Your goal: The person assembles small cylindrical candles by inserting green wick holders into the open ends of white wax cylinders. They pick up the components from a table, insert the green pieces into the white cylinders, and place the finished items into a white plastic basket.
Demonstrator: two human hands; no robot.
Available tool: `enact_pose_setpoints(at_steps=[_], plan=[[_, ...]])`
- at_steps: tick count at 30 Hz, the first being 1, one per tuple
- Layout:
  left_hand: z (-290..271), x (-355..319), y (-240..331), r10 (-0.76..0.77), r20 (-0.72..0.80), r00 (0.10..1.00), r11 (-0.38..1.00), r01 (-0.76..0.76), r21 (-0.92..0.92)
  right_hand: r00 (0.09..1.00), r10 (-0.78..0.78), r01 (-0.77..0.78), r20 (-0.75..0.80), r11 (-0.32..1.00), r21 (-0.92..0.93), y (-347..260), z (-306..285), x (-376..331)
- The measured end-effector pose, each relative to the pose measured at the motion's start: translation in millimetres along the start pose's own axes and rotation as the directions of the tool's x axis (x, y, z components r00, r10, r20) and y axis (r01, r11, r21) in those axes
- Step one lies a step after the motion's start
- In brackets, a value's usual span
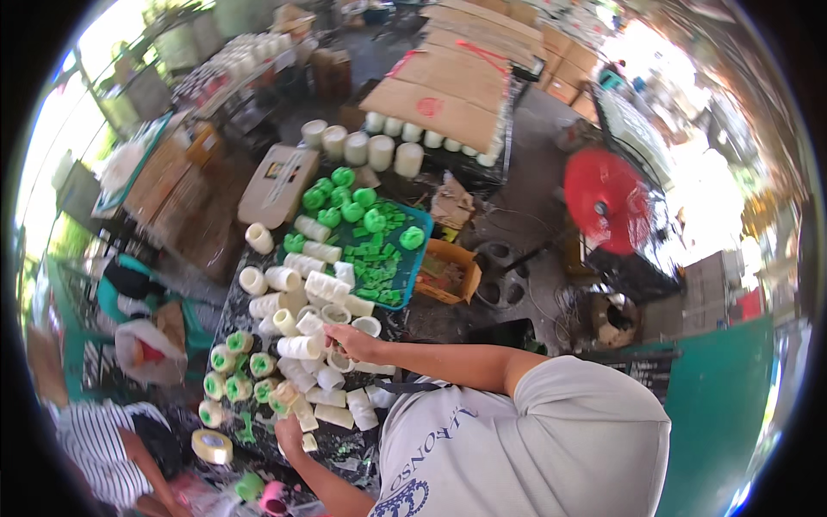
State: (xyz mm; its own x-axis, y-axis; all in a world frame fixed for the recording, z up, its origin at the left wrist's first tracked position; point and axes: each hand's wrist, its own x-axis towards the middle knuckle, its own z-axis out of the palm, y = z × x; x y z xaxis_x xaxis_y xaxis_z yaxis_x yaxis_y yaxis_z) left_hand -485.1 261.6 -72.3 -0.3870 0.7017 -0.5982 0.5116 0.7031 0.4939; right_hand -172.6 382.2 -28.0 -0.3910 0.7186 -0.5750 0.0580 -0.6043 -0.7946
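Observation:
Cream hollow cylinders (pixel 300 347), like candle shells, crowd the dark tabletop in front of me. My right hand (pixel 349 342) is closed among them, beside a white cylinder; what its fingers hold is hidden. Lower down, my left hand (pixel 290 431) is closed near a cream cylinder (pixel 303 415) and touches the pile. I cannot make out what is in its grip. Left of it stand several short cream cylinders with green pieces in their open ends (pixel 236 389). A loose green strip (pixel 247 426) lies near them.
A blue tray (pixel 398 297) holds green blocks and round green lumps (pixel 342 177). Around it are a beige case (pixel 277 185), larger candles (pixel 380 151), an open carton (pixel 446 271) and a red fan (pixel 603 202). A tape roll (pixel 212 446) lies near a person in stripes (pixel 102 452).

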Motion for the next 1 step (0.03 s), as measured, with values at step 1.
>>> enact_pose_setpoints(at_steps=[1], plan=[[-0.5, 1.9, 11.6, 0.038, 0.009, 0.999, 0.999, -0.038, 0.019, 0.999, -0.024, 0.024, -0.031, 1.0, 0.018, -0.8, -6.5, -9.1]])
